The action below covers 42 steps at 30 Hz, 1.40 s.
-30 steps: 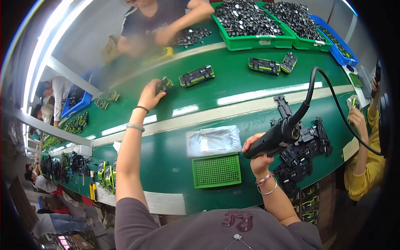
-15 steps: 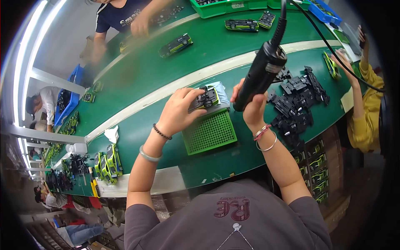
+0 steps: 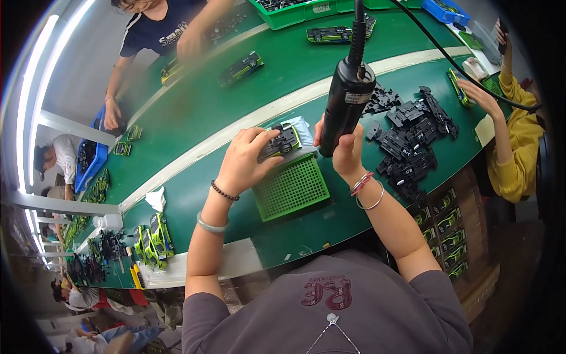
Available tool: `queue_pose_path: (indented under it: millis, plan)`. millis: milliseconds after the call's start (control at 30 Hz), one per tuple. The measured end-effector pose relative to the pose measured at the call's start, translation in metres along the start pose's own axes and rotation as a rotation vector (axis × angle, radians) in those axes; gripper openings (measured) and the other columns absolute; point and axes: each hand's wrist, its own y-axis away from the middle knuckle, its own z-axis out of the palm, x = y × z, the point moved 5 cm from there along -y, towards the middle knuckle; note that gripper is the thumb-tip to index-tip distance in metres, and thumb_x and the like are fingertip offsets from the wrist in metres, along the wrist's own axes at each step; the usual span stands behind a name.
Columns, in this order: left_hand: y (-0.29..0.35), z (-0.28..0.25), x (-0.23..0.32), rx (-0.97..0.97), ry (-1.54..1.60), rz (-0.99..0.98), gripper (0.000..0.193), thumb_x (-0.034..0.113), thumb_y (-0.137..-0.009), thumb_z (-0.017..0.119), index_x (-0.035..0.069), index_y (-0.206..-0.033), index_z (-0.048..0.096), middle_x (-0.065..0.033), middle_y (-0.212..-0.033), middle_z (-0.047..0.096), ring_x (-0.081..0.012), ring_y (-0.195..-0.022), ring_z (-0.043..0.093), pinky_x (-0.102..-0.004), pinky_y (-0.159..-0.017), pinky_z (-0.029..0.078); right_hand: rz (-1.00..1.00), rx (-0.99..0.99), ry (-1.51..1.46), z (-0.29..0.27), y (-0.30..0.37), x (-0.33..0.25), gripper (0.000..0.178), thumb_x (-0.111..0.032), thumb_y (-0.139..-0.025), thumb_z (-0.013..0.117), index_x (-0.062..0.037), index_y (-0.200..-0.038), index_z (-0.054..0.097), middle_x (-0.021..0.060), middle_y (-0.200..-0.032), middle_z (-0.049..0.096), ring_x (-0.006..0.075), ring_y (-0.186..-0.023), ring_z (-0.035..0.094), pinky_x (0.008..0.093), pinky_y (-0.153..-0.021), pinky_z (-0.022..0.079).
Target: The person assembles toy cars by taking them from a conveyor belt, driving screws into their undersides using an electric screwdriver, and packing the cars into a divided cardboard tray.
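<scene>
My left hand [image 3: 244, 160] holds a black and green toy car [image 3: 279, 143], turned underside up, just above the far edge of a green perforated tray [image 3: 292, 189]. My right hand [image 3: 345, 147] grips a black electric screwdriver [image 3: 344, 100], held upright with its cable running up and away. The tool's tip is hidden behind my right hand, close to the car. A clear plastic bag [image 3: 303, 131] lies under the car.
A heap of black toy car chassis parts [image 3: 410, 138] lies right of my hands. Finished green cars [image 3: 240, 66] ride the belt [image 3: 194, 112] beyond. Green cars [image 3: 154, 239] stand at the left. A person in yellow [image 3: 513, 124] works at the right, another person [image 3: 159, 35] across the belt.
My left hand reached out to the belt, took a toy car and brought it back over the tray. My right hand swung the screwdriver upright and in beside the car.
</scene>
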Motion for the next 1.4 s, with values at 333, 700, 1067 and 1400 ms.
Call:
queue_pose_path:
  millis: [333, 700, 1067, 1400]
  plan:
    - [0.003, 0.001, -0.004, -0.033, -0.075, 0.006, 0.051, 0.022, -0.069, 0.073, 0.012, -0.116, 0.057, -0.0149, -0.114, 0.053, -0.0318, -0.103, 0.05, -0.04, -0.09, 0.04, 0.017, 0.004, 0.014, 0.001, -0.001, 0.001, 0.073, -0.07, -0.071, 0.055, 0.0018, -0.084, 0.054, 0.0034, -0.064, 0.055, 0.009, -0.057, 0.053, 0.0228, -0.052, 0.043]
    - [-0.003, 0.007, 0.007, -0.004, -0.188, 0.269, 0.036, 0.014, -0.074, 0.068, 0.014, -0.109, 0.06, -0.0117, -0.115, 0.053, -0.0312, -0.1, 0.052, -0.0406, -0.085, 0.044, 0.034, 0.001, 0.012, -0.003, 0.0, 0.003, 0.073, -0.07, -0.071, 0.055, 0.0019, -0.083, 0.054, 0.0033, -0.064, 0.055, 0.0091, -0.058, 0.053, 0.0224, -0.052, 0.043]
    - [0.008, -0.001, -0.002, 0.087, -0.052, 0.182, 0.046, 0.013, -0.067, 0.071, 0.013, -0.111, 0.059, -0.012, -0.115, 0.053, -0.0309, -0.104, 0.051, -0.0416, -0.091, 0.041, 0.072, -0.014, 0.004, -0.003, 0.0, 0.004, 0.075, -0.072, -0.069, 0.056, 0.0016, -0.084, 0.055, 0.0035, -0.065, 0.056, 0.0094, -0.059, 0.054, 0.0235, -0.053, 0.044]
    - [0.012, 0.005, -0.007, 0.052, -0.207, 0.148, 0.033, 0.018, -0.073, 0.067, 0.011, -0.104, 0.061, -0.0121, -0.115, 0.053, -0.0317, -0.107, 0.051, -0.0433, -0.086, 0.043, 0.143, -0.019, 0.111, 0.003, 0.003, 0.01, 0.089, -0.087, -0.059, 0.043, 0.0007, -0.07, 0.053, 0.0041, -0.059, 0.054, 0.0102, -0.056, 0.052, 0.0227, -0.051, 0.04]
